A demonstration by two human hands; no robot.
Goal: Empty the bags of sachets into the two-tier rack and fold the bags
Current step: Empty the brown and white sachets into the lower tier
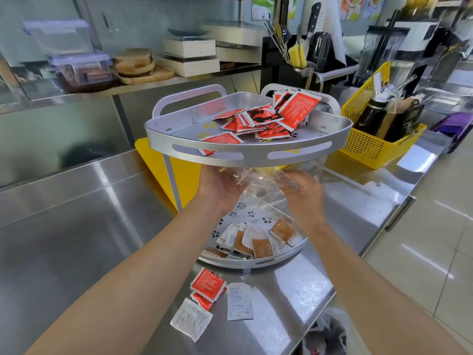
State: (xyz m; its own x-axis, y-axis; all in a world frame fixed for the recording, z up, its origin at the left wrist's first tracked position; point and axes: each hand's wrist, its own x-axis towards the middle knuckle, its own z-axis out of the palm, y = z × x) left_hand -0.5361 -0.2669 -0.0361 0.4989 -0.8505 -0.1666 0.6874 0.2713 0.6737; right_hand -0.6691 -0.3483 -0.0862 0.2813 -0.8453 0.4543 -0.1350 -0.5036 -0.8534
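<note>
**Clear bag held between the tiers, looks empty**

Both hands are up in the gap between the two shelves of the rack (248, 152). Left hand (220, 187) is curled, pinching one edge of the clear plastic bag (263, 183); right hand (304, 193) grips the opposite edge. The bag is stretched between them, mouth side unclear, film crumpled. I see no sachets in it, though glare makes that hard to confirm.

Why there: holding it directly over the lower tier means anything dropping lands with the brown-and-white sachets (258, 242) just below the hands. Red sachets (266, 119) sit piled on the upper tier above the hands, so it's one type per tier.

Strays: a few loose sachets (217, 295), red and white, lie on the steel counter (76, 226) below the wrists, outside the rack front. They missed and need picking up.

My read: emptying is about done for this bag, folding comes next. Thin film, slippery, will want flattening first.
</note>
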